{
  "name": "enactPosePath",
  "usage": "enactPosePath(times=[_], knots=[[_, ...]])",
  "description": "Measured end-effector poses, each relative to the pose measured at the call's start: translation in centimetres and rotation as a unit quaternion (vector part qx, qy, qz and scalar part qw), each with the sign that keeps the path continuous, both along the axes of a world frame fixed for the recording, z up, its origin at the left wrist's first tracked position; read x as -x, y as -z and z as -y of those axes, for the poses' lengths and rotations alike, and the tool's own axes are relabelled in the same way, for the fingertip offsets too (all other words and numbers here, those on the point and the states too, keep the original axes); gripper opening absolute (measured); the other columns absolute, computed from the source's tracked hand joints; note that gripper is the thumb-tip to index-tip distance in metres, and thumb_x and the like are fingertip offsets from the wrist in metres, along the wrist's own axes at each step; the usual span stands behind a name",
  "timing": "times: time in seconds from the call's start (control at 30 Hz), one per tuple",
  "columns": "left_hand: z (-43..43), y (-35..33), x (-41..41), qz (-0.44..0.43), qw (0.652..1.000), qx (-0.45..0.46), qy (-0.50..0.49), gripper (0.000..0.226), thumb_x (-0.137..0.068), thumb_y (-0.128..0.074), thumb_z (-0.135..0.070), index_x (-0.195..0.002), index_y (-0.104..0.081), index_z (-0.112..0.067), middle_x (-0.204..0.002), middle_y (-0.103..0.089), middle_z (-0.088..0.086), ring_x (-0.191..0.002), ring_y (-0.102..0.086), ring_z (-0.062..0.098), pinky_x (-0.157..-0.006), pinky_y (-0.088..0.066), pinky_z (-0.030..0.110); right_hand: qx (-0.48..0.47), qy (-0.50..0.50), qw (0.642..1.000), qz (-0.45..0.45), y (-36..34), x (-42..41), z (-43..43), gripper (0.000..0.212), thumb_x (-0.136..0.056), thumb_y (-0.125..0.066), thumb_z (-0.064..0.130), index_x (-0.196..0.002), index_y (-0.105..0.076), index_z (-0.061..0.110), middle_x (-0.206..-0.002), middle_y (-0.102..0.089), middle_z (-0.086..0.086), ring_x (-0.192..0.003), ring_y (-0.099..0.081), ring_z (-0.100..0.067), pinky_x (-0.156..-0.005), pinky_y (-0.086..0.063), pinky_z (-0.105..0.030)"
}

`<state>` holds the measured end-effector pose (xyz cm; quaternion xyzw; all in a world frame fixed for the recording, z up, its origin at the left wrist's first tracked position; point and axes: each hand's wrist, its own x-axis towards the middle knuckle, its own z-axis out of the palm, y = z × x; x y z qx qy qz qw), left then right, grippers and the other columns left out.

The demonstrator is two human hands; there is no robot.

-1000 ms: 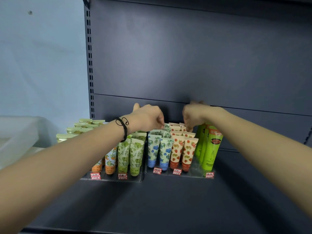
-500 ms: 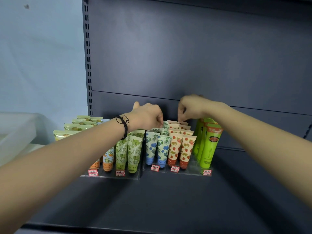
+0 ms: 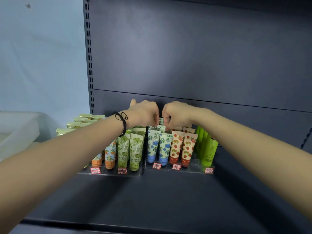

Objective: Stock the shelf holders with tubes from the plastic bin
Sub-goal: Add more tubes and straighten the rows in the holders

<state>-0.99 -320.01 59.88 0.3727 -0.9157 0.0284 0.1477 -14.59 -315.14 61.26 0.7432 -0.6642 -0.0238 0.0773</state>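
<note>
Left wrist: black cord bracelet (image 3: 122, 123), seemingly braided.

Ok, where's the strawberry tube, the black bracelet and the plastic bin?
strawberry tube (image 3: 176, 146), head view, printed front.
black bracelet (image 3: 125, 124), head view, cord on wrist.
plastic bin (image 3: 18, 132), head view, its near wall.

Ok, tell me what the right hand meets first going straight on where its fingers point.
The right hand points down onto the rear blue-flower tubes; their crimped tops come first, apparently touching.

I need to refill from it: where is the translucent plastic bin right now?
Head view, far left edge: the translucent plastic bin stands just left of the pale yellow-green tubes.
</note>
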Motion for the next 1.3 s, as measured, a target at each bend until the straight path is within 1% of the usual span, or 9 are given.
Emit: enactPosePath(times=[0.43,0.57,0.73,0.8,0.87,0.9,1.0,1.13,1.3], knots=[[0.1,0.1,-0.1,0.002,1.0,0.003,0.008,0.004,-0.083,-0.068,-0.029,-0.086,-0.072,-0.028,-0.089,-0.067,-0.011,-0.09,-0.05,0.009,-0.083,-0.02,0.038,-0.002,-0.002,1.0,-0.013,-0.4,0.2,-0.3,0.011,-0.079,-0.074,0.032,-0.085,-0.072,0.024,-0.105,-0.067,0.008,-0.1,-0.058,-0.015,-0.083,-0.051,-0.039],[0.0,0.0,-0.2,-0.007,1.0,-0.003,0.013,0.012,-0.084,-0.067,-0.034,-0.093,-0.071,-0.027,-0.091,-0.067,-0.013,-0.092,-0.051,0.009,-0.085,-0.02,0.038,-0.006,-0.007,1.0,0.015,-0.7,0.4,-0.6,0.01,-0.076,-0.076,0.035,-0.081,-0.074,0.027,-0.1,-0.068,0.01,-0.096,-0.06,-0.012,-0.083,-0.053,-0.041],[-0.5,-2.0,-1.9,-0.027,0.999,-0.029,0.037,0.009,-0.084,-0.067,-0.034,-0.092,-0.069,-0.031,-0.075,-0.056,-0.022,-0.089,-0.051,0.006,-0.095,-0.03,0.037,0.059,-0.038,0.993,0.091,-1.6,0.3,-1.8,0.005,-0.081,-0.072,0.029,-0.078,-0.073,0.025,-0.094,-0.068,0.01,-0.09,-0.061,-0.009,-0.086,-0.052,-0.038],[-0.6,-3.0,-3.5,-0.021,0.997,-0.042,0.055,0.007,-0.082,-0.07,-0.031,-0.089,-0.07,-0.029,-0.073,-0.058,-0.023,-0.078,-0.055,0.003,-0.085,-0.041,0.028,0.082,-0.066,0.988,0.112,-1.9,-0.4,-2.5,0.009,-0.083,-0.071,0.03,-0.081,-0.075,0.022,-0.096,-0.067,0.01,-0.092,-0.058,-0.006,-0.087,-0.049,-0.034],[-0.6,-3.7,-5.4,-0.007,0.997,-0.048,0.055,0.004,-0.081,-0.071,-0.027,-0.085,-0.071,-0.028,-0.074,-0.062,-0.021,-0.071,-0.056,-0.001,-0.069,-0.042,0.021,0.093,-0.093,0.982,0.137,-2.0,-1.6,-3.3,0.015,-0.083,-0.07,0.031,-0.084,-0.077,0.017,-0.102,-0.067,0.007,-0.095,-0.058,-0.006,-0.088,-0.046,-0.029],[-0.5,-3.8,-6.4,-0.005,0.997,-0.049,0.053,0.004,-0.081,-0.072,-0.026,-0.083,-0.07,-0.028,-0.075,-0.064,-0.019,-0.071,-0.057,0.0,-0.066,-0.041,0.02,0.097,-0.103,0.978,0.152,-1.9,-2.3,-3.7,0.018,-0.084,-0.07,0.032,-0.085,-0.077,0.016,-0.104,-0.066,0.005,-0.096,-0.058,-0.006,-0.088,-0.045,-0.028],[-0.2,-3.5,-9.1,-0.004,0.996,-0.064,0.06,0.005,-0.079,-0.074,-0.029,-0.078,-0.069,-0.033,-0.077,-0.068,-0.016,-0.072,-0.059,-0.003,-0.066,-0.041,0.017,0.093,-0.124,0.972,0.175,-1.0,-4.2,-4.4,0.024,-0.083,-0.07,0.038,-0.085,-0.077,0.015,-0.112,-0.062,0.005,-0.1,-0.053,-0.005,-0.089,-0.041,-0.026],[-0.6,-2.2,-10.8,0.022,0.995,-0.066,0.07,0.011,-0.076,-0.073,-0.042,-0.084,-0.072,-0.035,-0.086,-0.07,-0.02,-0.077,-0.059,-0.007,-0.076,-0.044,0.023,0.083,-0.1,0.982,0.138,0.9,-6.1,-4.2,0.026,-0.08,-0.07,0.048,-0.088,-0.077,0.024,-0.128,-0.051,0.007,-0.122,-0.038,-0.014,-0.102,-0.033,-0.042],[-1.0,-1.2,-11.2,0.04,0.996,-0.051,0.056,0.016,-0.076,-0.073,-0.044,-0.09,-0.071,-0.038,-0.087,-0.064,-0.024,-0.072,-0.05,-0.009,-0.082,-0.037,0.032,0.076,-0.088,0.985,0.127,1.9,-6.6,-3.9,0.017,-0.081,-0.072,0.039,-0.087,-0.076,0.024,-0.13,-0.05,0.007,-0.123,-0.037,-0.016,-0.1,-0.033,-0.042]])
